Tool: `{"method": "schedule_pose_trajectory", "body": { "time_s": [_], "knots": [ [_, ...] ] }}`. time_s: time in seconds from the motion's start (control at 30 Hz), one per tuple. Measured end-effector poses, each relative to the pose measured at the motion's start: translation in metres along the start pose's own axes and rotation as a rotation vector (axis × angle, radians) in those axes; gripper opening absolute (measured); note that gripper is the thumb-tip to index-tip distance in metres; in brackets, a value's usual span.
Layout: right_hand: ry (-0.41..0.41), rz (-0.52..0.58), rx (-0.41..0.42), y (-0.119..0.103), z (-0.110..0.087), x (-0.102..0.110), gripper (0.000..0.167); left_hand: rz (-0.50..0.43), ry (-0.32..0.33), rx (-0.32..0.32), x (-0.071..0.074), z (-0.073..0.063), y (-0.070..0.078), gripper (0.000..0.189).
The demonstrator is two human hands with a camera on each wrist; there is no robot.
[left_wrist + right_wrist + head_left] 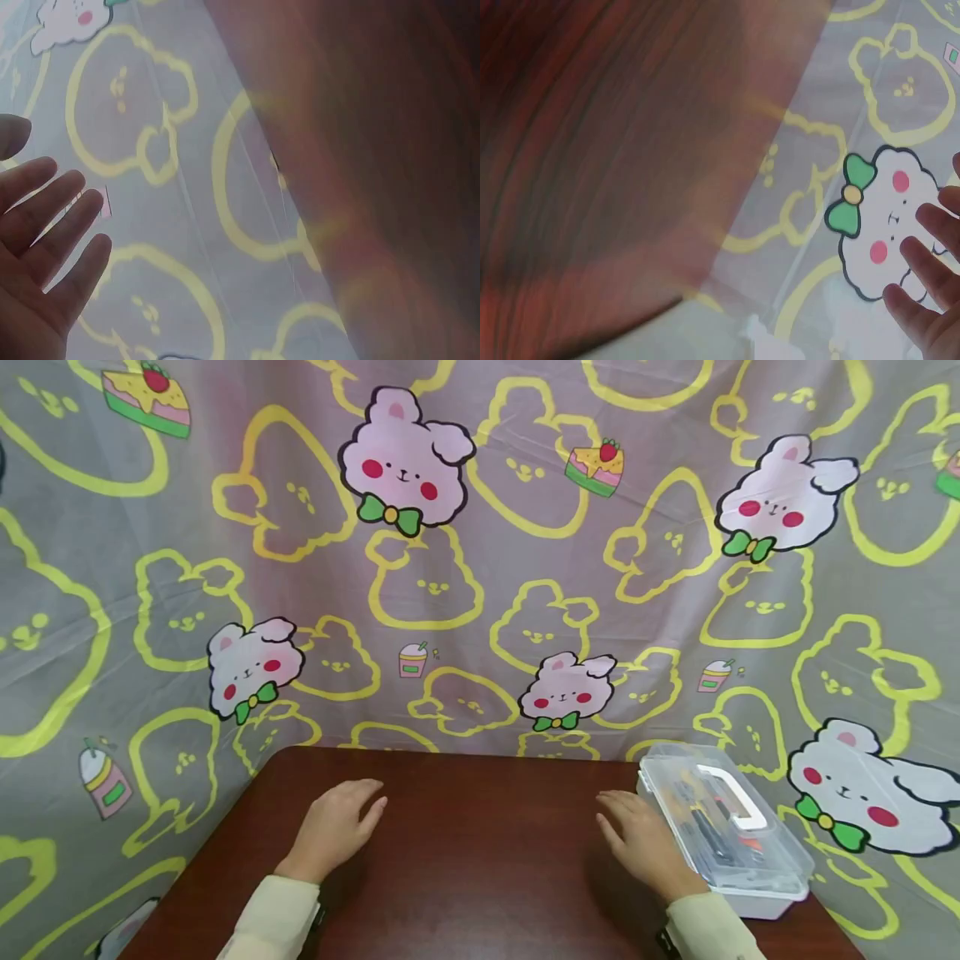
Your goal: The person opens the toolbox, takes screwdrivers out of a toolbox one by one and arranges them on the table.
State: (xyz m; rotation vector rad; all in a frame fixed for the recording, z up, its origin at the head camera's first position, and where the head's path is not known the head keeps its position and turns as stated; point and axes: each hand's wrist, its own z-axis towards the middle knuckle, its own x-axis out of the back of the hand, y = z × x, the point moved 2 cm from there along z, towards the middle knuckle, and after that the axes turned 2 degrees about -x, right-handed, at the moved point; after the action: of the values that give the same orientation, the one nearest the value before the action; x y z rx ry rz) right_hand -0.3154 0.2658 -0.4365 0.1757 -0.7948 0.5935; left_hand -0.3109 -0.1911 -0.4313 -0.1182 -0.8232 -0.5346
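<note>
My left hand (336, 827) is over the left side of the dark brown table (480, 860), fingers relaxed and holding nothing. In the left wrist view the fingers of that hand (56, 247) are spread apart. On the other side, my right hand (643, 842) is just left of a clear plastic toolbox (723, 827), also with nothing in it. Its lid is down, with a white handle (738, 797) on top. Through the lid show tools with yellow and dark handles, their kinds blurred. The right wrist view has the right hand (930, 277) with fingers apart.
A grey curtain (450, 568) with yellow outlines and white rabbit faces hangs behind the table and along its sides. The toolbox takes up the table's right edge. Both forearms, in cream sleeves (273, 914), come in from the front edge.
</note>
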Motion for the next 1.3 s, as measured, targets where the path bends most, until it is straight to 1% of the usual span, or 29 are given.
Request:
{"method": "schedule_pose_trajectory", "body": {
  "time_s": [0.1, 0.23, 0.3, 0.37, 0.4, 0.43, 0.53, 0.6, 0.7, 0.77, 0.83, 0.97, 1.07, 1.13, 1.2, 1.23, 1.3],
  "knots": [
    [0.03, -0.006, 0.046, 0.009, -0.006, 0.01, 0.03, -0.008, -0.002, -0.04, -0.008, -0.001, 0.013, 0.026],
    [0.056, -0.037, 0.071, 0.022, -0.015, 0.026, 0.046, -0.028, -0.025, -0.084, -0.021, -0.002, 0.031, 0.022],
    [0.061, -0.054, 0.062, 0.028, -0.018, 0.034, 0.042, -0.042, -0.042, -0.102, -0.027, -0.001, 0.04, 0.02],
    [0.06, -0.06, 0.043, 0.032, -0.019, 0.042, 0.029, -0.052, -0.06, -0.125, -0.034, 0.001, 0.049, 0.02],
    [0.056, -0.061, 0.035, 0.034, -0.019, 0.045, 0.027, -0.054, -0.069, -0.14, -0.037, 0.003, 0.053, 0.02],
    [0.05, -0.062, 0.024, 0.036, -0.019, 0.049, 0.029, -0.058, -0.078, -0.156, -0.04, 0.006, 0.058, 0.02],
    [0.017, -0.077, -0.024, 0.042, -0.016, 0.06, 0.033, -0.062, -0.102, -0.224, -0.05, 0.019, 0.072, 0.022],
    [-0.014, -0.102, -0.051, 0.052, -0.013, 0.066, 0.031, -0.061, -0.118, -0.271, -0.057, 0.031, 0.083, 0.023],
    [-0.071, -0.123, -0.128, 0.067, -0.011, 0.078, 0.029, -0.067, -0.145, -0.331, -0.071, 0.05, 0.099, 0.024],
    [-0.114, -0.124, -0.182, 0.077, -0.012, 0.084, 0.03, -0.068, -0.174, -0.356, -0.08, 0.06, 0.11, 0.026],
    [-0.161, -0.115, -0.248, 0.086, -0.012, 0.09, 0.032, -0.068, -0.214, -0.37, -0.09, 0.068, 0.121, 0.027],
    [-0.256, -0.11, -0.373, 0.102, -0.013, 0.095, 0.039, -0.048, -0.304, -0.388, -0.107, 0.078, 0.141, 0.029],
    [-0.31, -0.102, -0.439, 0.114, -0.012, 0.098, 0.043, -0.019, -0.349, -0.427, -0.119, 0.088, 0.154, 0.029],
    [-0.351, -0.107, -0.463, 0.127, -0.011, 0.099, 0.047, -0.01, -0.384, -0.434, -0.127, 0.099, 0.162, 0.029],
    [-0.406, -0.103, -0.482, 0.141, -0.007, 0.102, 0.051, -0.011, -0.42, -0.426, -0.136, 0.112, 0.169, 0.03],
    [-0.439, -0.103, -0.494, 0.149, -0.006, 0.103, 0.054, -0.025, -0.445, -0.409, -0.14, 0.119, 0.173, 0.031],
    [-0.496, -0.101, -0.507, 0.164, -0.002, 0.104, 0.059, -0.087, -0.496, -0.359, -0.148, 0.13, 0.183, 0.035]
  ]
}}
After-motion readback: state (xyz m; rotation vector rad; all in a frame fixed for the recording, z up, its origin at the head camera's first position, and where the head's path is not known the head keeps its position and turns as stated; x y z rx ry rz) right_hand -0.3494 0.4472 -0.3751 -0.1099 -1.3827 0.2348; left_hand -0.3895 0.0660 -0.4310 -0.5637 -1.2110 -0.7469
